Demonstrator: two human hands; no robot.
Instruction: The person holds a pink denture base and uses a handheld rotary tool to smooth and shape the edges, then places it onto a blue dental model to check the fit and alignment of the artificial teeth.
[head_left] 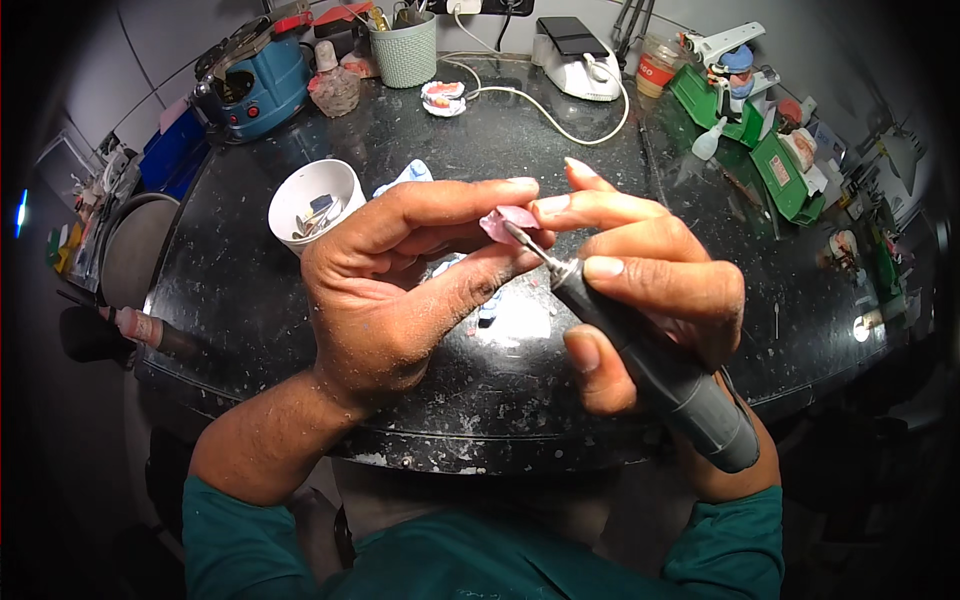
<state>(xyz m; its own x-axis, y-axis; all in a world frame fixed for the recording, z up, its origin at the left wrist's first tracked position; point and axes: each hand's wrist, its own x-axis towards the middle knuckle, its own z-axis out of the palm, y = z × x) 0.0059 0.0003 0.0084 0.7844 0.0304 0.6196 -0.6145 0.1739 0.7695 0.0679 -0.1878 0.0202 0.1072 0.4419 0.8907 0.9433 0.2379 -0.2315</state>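
Pink acrylic piece [510, 222] pinched between left hand [400, 290] thumb and fingertips, above the dark speckled bench [250, 300]. Right hand [650, 290] clasps grey rotary handpiece [660, 375] pen-style, bur tip touching the piece. Best judged: light strokes, fingers braced together, piece turned slowly. Beyond: white cup [315, 200] of bits, blue machine [250, 85], green stands [785, 180].

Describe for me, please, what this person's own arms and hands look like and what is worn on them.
Both forearms are bare up to teal-green sleeves, the left sleeve and the right sleeve, pushed up near the elbows. The left hand and right hand wear no gloves, rings or watch. Pale dust speckles the left hand and wrist.
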